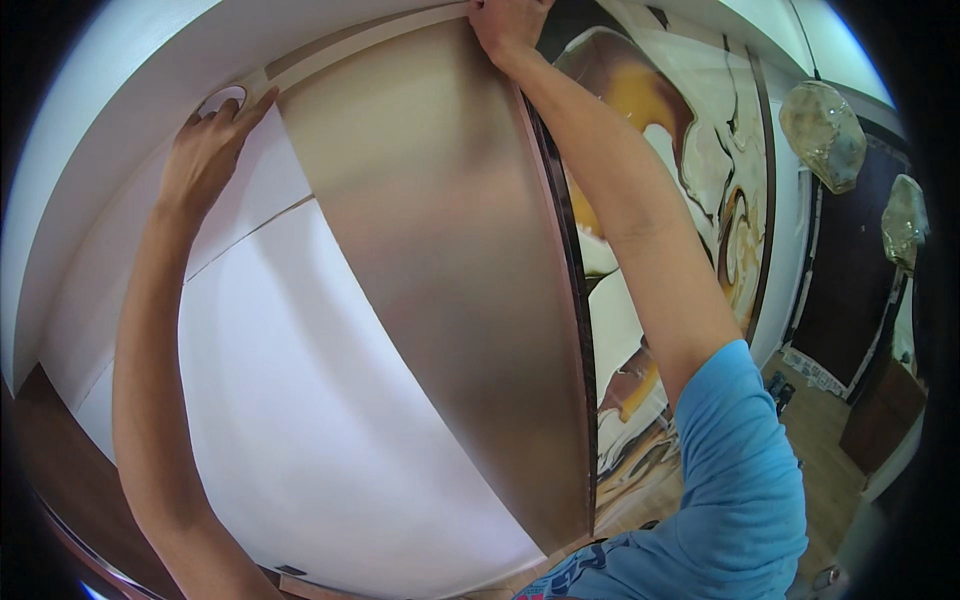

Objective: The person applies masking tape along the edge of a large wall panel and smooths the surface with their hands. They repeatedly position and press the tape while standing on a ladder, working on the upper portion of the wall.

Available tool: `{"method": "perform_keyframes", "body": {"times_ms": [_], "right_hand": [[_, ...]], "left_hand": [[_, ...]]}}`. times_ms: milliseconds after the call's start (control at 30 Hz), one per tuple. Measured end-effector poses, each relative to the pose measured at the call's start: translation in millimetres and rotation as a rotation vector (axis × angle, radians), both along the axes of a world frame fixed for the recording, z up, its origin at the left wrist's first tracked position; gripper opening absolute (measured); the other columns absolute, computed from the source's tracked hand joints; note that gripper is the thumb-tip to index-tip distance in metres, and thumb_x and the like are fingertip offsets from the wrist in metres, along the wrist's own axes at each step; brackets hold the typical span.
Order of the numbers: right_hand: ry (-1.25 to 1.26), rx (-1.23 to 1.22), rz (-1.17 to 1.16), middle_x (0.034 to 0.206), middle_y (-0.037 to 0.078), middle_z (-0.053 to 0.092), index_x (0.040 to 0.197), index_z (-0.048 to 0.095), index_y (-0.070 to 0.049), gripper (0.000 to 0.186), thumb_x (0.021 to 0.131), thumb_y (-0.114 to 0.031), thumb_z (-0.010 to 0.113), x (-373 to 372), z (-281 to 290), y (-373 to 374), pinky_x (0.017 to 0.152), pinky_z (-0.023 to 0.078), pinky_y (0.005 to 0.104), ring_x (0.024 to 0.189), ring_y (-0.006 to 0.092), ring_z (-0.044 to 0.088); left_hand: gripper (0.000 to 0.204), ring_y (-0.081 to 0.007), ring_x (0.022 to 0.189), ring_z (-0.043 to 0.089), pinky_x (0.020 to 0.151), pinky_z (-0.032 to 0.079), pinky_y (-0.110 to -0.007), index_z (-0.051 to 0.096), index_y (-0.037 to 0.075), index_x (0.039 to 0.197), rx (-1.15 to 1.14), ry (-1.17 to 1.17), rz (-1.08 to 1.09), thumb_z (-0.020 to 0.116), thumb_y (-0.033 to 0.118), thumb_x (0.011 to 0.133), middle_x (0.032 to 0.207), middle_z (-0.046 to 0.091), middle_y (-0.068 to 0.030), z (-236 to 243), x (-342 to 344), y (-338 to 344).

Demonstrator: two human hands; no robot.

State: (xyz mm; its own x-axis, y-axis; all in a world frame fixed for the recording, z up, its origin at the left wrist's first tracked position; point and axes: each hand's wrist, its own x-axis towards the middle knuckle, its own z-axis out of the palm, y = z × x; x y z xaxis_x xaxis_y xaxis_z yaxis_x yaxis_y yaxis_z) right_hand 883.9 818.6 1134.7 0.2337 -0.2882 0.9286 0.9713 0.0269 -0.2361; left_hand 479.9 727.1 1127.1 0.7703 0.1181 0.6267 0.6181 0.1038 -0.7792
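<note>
Both my arms are raised to the top of a tall brownish metallic panel (430, 250). At the upper left my left hand (208, 150) is closed on a roll of tape (222, 98), its index finger pointing right against the wall. A beige strip of tape (370, 36) runs along the panel's top edge from near the roll toward my right hand (512, 35). My right hand is at the panel's upper right corner, with curled fingers on the strip's end. Its fingertips are partly cut off by the frame.
White wall panels (330, 390) with thin seams lie left of the metallic panel. A dark vertical trim (572, 270) borders it on the right, beside a marbled decorative panel (725, 140). Glass pendant lamps (822, 135) hang at the right, before a dark door (850, 260).
</note>
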Motion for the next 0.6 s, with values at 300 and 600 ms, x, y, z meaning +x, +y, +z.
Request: {"method": "perform_keyframes", "body": {"times_ms": [300, 600], "right_hand": [[-0.03, 0.064, 0.017, 0.124, 0.008, 0.071, 0.111, 0.076, -0.009, 0.029, 0.089, -0.027, 0.072, 1.5, 4.6, 5.0, 0.102, 0.039, 0.048, 0.125, 0.027, 0.057], [0.021, -0.033, -0.024, 0.124, 0.009, 0.072, 0.114, 0.075, -0.007, 0.029, 0.093, -0.027, 0.069, -5.7, 4.6, -2.8, 0.102, 0.039, 0.0471, 0.126, 0.0262, 0.059]], "left_hand": [[0.051, -0.0291, 0.077, 0.067, 0.086, 0.055, -0.044, 0.052, 0.031, 0.151, 0.026, -0.168, 0.033, 0.052, 0.014, 0.104, 0.091, 0.07, -0.0125, -6.3, 14.3, 11.9], [0.045, -0.0298, 0.076, 0.07, 0.076, 0.059, -0.044, 0.059, 0.03, 0.145, 0.112, -0.27, 0.046, 0.054, 0.019, 0.101, 0.084, 0.07, -0.0117, 2.8, 22.4, 26.6]]}}
